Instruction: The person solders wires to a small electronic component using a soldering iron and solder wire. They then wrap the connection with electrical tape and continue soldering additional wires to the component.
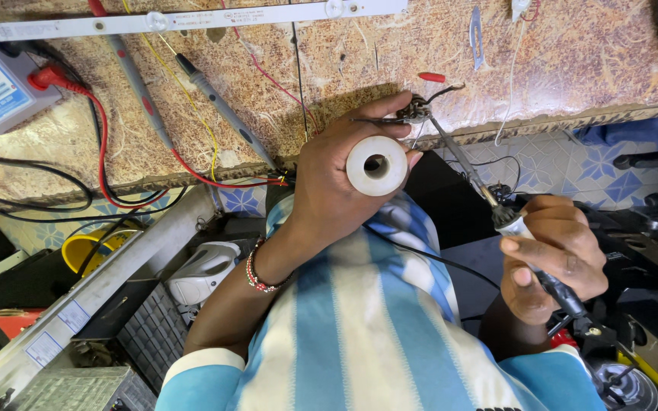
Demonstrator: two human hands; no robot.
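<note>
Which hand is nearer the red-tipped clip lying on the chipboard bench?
Left. The left hand, gripping a white tape roll, sits just below the red-tipped clip. The right hand, gripping a soldering iron, is lower and well off the chipboard bench.

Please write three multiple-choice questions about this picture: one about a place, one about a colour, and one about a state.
1. Where is the tip of the soldering iron?
A. At the small wired part above the left hand
B. On the floor
C. Inside the yellow tub

2. What colour is the roll in the left hand?
A. Red
B. White
C. Green

3. How is the right hand?
A. Open and flat
B. Closed around the iron's handle
C. Resting on the bench

Answers: 1 A, the shaft runs up to that part. 2 B, the roll is plainly white. 3 B, the fingers wrap the handle.
</note>
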